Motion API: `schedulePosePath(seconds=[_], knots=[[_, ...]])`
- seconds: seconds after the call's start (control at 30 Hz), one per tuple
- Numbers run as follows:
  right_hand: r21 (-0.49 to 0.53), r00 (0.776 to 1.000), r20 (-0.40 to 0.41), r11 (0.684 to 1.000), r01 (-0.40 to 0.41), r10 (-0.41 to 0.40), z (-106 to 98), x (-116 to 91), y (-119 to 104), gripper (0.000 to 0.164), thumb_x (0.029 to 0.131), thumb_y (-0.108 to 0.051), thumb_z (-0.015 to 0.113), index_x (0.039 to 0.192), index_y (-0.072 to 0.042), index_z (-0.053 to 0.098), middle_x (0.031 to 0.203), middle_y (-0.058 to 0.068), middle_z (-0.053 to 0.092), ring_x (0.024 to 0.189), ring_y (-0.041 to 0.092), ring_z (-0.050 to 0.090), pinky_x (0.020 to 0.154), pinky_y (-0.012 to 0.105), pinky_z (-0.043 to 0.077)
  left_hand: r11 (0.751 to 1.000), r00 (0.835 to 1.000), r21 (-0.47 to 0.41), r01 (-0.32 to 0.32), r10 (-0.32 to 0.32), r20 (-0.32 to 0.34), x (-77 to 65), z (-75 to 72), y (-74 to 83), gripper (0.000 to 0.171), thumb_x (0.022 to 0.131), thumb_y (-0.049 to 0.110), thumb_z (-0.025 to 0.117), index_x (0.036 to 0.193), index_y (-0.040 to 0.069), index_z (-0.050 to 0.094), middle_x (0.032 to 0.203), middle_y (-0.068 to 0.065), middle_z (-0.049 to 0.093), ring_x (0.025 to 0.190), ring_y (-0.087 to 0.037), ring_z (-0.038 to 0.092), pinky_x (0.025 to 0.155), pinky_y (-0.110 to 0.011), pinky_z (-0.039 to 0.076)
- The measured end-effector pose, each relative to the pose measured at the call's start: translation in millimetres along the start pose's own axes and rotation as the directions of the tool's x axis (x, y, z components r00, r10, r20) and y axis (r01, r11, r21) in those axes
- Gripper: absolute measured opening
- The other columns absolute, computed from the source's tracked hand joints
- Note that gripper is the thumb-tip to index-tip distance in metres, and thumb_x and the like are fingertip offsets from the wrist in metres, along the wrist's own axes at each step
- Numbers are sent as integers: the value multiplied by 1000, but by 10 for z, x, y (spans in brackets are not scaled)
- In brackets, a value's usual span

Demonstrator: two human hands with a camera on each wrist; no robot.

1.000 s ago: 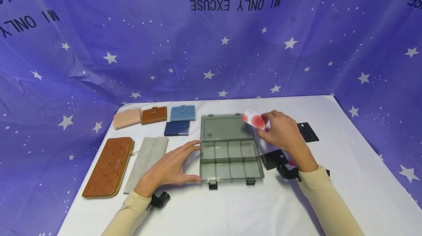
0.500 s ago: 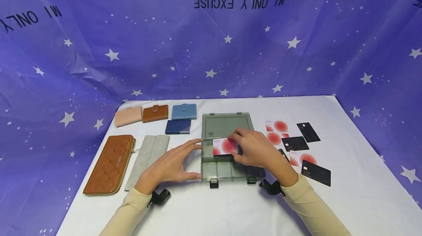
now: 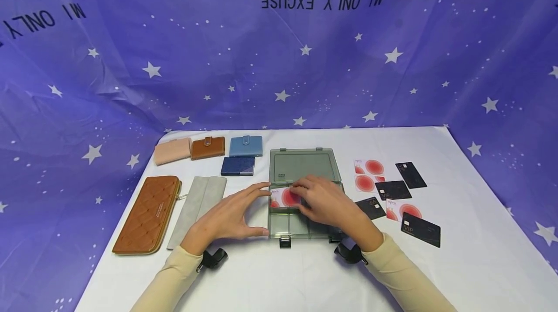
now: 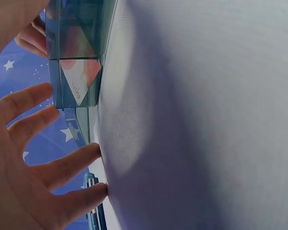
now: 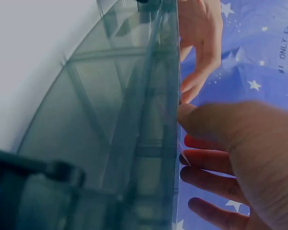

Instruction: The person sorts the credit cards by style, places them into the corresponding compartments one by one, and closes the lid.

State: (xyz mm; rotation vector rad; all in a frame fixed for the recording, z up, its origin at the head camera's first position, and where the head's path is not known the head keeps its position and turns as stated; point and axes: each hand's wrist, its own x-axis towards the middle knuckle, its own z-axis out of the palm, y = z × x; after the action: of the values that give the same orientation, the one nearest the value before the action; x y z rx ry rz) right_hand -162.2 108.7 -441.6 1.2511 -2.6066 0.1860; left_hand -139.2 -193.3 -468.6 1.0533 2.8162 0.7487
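A grey translucent divided box (image 3: 289, 224) lies on the table with its lid (image 3: 301, 165) folded back. A white card with red circles (image 3: 279, 197) sits at its far-left compartments. The left wrist view shows this card (image 4: 79, 80) tilted, one corner down inside a compartment. My right hand (image 3: 327, 203) pinches the card's right end, above the box. My left hand (image 3: 226, 217) has its fingers spread at the box's left side, the fingertips and thumb by its wall. In the right wrist view my right hand (image 5: 240, 153) is beside the box's upper edge.
Black cards (image 3: 420, 229) and red-and-white cards (image 3: 369, 167) lie right of the box. On the left are a brown quilted wallet (image 3: 146, 215), a grey wallet (image 3: 193, 212), a pink wallet (image 3: 172, 151), a small brown wallet (image 3: 208, 148), a light-blue wallet (image 3: 246, 147) and a navy card case (image 3: 237, 166).
My right hand has carried the red-and-white card leftward from beside the lid and down into the box's far-left compartments. My left hand stays at the box's left side.
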Motion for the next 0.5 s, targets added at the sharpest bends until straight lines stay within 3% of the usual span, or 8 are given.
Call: schedulePosePath(seconds=[0.33,0.5], knots=[[34,998,38,998,47,-48,2,5,20,33,100,-27,78,128,-9,78,134,5,75,127,27,68,110,45,54,1000,1000,9,18,-18,18,-3,7,-15,95,83,73,82,158,22,53,172,9,35,152,-25,47,117,-50,47],[101,1000,23,995,12,-15,-89,-38,163,37,100,-27,79,133,-11,76,137,6,73,127,28,68,108,46,55,1000,1000,27,12,-12,16,-1,7,-13,95,83,74,81,158,23,53,172,10,35,150,-26,49,114,-51,49]])
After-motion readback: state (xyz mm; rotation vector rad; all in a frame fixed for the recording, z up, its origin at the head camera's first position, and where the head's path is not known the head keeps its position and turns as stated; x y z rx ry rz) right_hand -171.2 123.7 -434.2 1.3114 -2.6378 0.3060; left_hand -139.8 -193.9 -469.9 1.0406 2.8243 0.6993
